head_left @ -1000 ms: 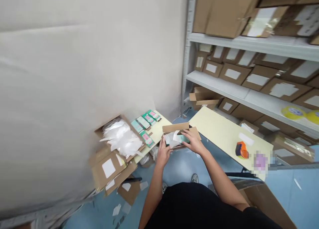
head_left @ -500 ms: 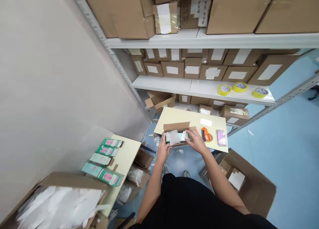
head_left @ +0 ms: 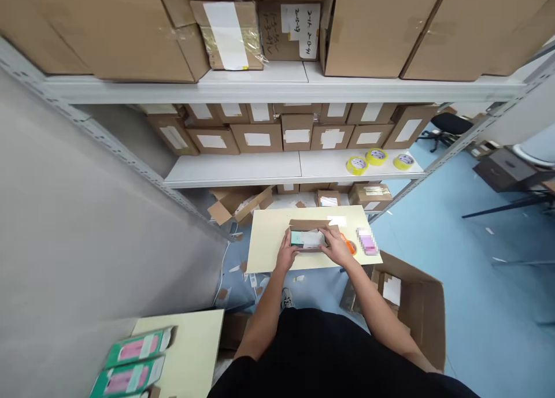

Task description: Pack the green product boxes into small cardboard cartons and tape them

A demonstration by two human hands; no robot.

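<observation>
A small open cardboard box (head_left: pixel 309 223) rests on the cream table (head_left: pixel 269 213), its back flap standing up. Inside lie a green-and-white carton (head_left: pixel 296 238) and a piece of white paper (head_left: pixel 313 238). My left hand (head_left: pixel 285 252) grips the left end of the box, thumb along the near edge. At the other end, my right hand (head_left: pixel 336 248) holds the box's right side with its fingers bent over the rim. Just right of that hand is an orange tape dispenser (head_left: pixel 348 244), partly covered by it.
A shelf (head_left: pixel 243 167) of labelled cardboard boxes stands behind the table, with yellow tape rolls (head_left: pixel 356 166) on it. A pixelated pink item (head_left: pixel 367 241) lies at the table's right. Green-and-pink cartons (head_left: pixel 134 348) are on a side table (head_left: pixel 195 340). A large open box (head_left: pixel 427 317) stands lower right.
My view has swung to the right and the small box sits farther from the table's left edge. The white paper lies flatter, and green now shows at the box's left end.
</observation>
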